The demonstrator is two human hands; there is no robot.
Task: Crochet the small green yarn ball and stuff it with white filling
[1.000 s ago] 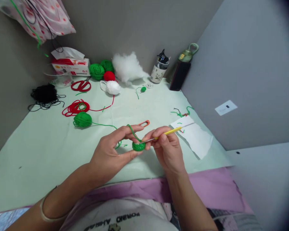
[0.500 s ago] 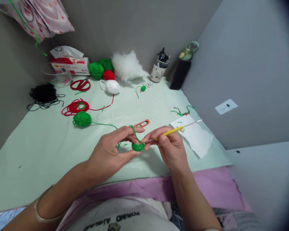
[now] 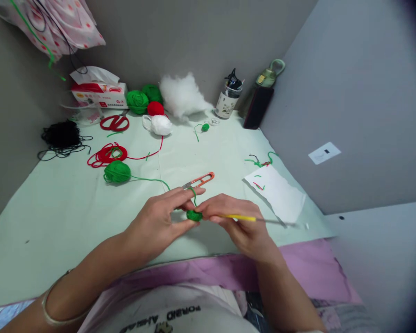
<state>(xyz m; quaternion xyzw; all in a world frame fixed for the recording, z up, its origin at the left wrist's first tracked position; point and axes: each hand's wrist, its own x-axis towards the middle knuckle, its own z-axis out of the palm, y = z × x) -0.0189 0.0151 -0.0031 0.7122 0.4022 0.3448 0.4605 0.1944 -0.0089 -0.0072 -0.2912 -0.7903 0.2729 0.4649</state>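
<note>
My left hand (image 3: 159, 222) pinches a small round green crochet piece (image 3: 194, 215) between thumb and fingers, with the green working yarn looped over its forefinger. That yarn runs back to a green yarn ball (image 3: 117, 171) on the pale green table cover (image 3: 55, 217). My right hand (image 3: 239, 222) is closed on a yellow-handled crochet hook (image 3: 242, 218), its fingertips touching the green piece. The hook's long end points right and lies nearly level.
Orange thread snips (image 3: 201, 180) lie just beyond my hands. A white paper (image 3: 277, 192) with yarn scraps is at right. Farther back are red yarn (image 3: 106, 154), black yarn (image 3: 60, 135), red scissors (image 3: 115, 123), white stuffing (image 3: 182, 95), a tissue box (image 3: 99, 95), a cup (image 3: 227, 104) and a bottle (image 3: 268, 78).
My right hand has turned, swinging the hook's free end from up-right down to nearly level. Both hands and the green piece have drifted slightly lower in view.
</note>
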